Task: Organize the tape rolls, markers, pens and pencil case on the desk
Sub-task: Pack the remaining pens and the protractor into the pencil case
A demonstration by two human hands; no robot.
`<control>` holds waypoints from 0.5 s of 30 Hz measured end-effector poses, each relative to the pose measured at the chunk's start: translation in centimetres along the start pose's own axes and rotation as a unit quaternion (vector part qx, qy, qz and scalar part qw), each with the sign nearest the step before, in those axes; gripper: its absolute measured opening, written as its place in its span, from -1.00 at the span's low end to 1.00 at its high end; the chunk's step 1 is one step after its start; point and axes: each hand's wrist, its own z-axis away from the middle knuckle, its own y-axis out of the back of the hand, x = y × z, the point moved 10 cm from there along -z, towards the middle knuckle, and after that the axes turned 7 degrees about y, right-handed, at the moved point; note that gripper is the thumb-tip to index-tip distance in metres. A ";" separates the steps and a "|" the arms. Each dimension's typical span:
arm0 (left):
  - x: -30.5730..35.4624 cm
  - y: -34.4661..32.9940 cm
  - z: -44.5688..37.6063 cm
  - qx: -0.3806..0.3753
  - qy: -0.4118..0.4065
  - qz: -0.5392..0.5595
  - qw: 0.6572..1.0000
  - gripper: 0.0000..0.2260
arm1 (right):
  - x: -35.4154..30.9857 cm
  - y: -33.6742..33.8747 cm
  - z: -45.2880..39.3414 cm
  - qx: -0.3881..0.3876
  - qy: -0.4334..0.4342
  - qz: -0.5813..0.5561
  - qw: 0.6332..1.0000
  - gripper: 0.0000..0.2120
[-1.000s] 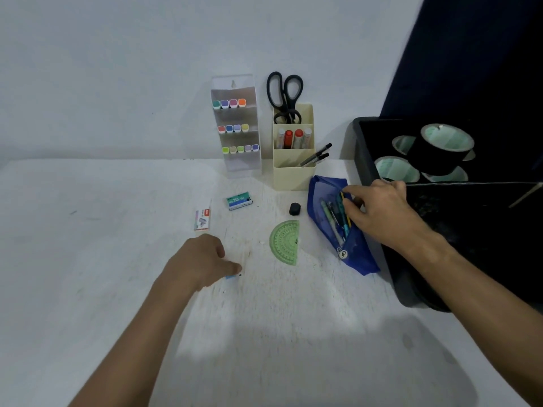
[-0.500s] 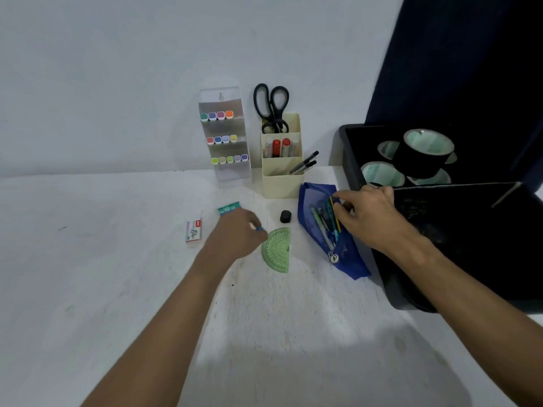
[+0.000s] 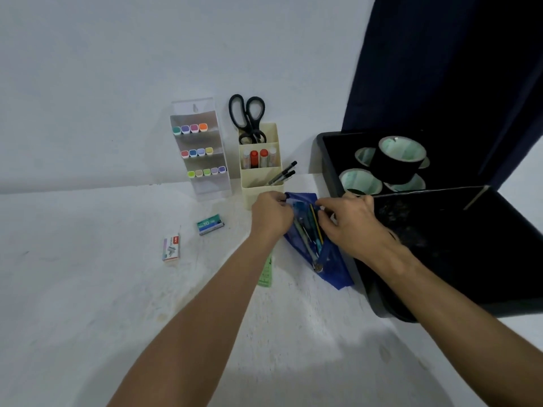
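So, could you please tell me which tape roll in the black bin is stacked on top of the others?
The black tape roll: it sits raised on the three lower rolls lying flat in the black bin.

Black-handled scissors [image 3: 248, 117] stand handles-up in the back compartment of a cream organizer [image 3: 260, 183] against the white wall [image 3: 117, 69]. On the white counter [image 3: 88, 304] a green-and-white staple box [image 3: 210, 224] lies flat left of the organizer, and a second small box [image 3: 171, 247] with red and grey print lies nearer and further left, apart from it. A strip of a green protractor [image 3: 266, 273] shows, mostly hidden. A dark blue curtain [image 3: 446, 69] hangs at the right.
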 end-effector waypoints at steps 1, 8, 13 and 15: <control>-0.2 0.6 0.2 0.003 0.003 -0.003 1.000 -0.75 | 0.0 -0.1 0.0 -0.002 0.001 -0.001 1.000 -0.82; -3.3 5.0 -0.3 0.042 0.024 -0.134 0.990 -0.74 | -0.2 -0.5 -0.2 -0.020 -0.002 0.003 1.000 -0.79; -4.7 3.5 -0.1 -0.026 0.018 -0.213 0.976 -0.67 | -0.1 -0.7 -0.1 -0.028 -0.008 0.004 1.000 -0.79; -4.3 2.7 0.2 -0.027 0.002 -0.233 0.972 -0.80 | -0.2 -0.6 -0.1 -0.033 -0.006 0.005 0.999 -0.79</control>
